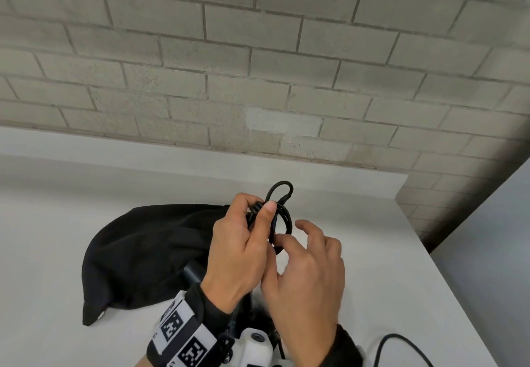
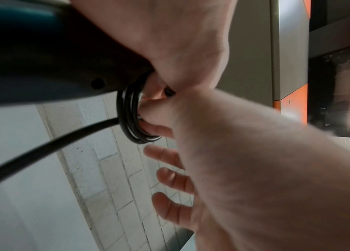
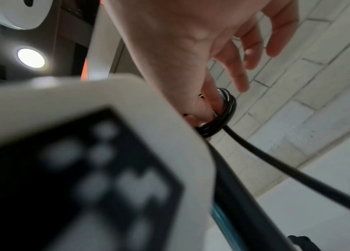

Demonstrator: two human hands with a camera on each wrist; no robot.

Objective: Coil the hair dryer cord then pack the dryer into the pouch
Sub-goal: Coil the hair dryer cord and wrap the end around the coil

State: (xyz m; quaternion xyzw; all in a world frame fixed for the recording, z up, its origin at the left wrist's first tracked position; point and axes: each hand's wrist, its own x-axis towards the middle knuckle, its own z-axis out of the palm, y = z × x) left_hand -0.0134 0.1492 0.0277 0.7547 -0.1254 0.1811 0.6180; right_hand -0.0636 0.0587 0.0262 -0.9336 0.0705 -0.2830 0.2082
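Both hands are raised close together in front of the person, wrists low and fingers pointing away. The left hand (image 1: 241,247) is closed, its fingers curled over and its thumb pressed flat on top, gripping the coiled cord (image 1: 279,211). The right hand (image 1: 308,275) sits just beside it, touching along the thumb side; its thumb and forefinger reach in to the coil's lower loop while the other fingers (image 2: 171,180) spread loosely apart, slightly bent.
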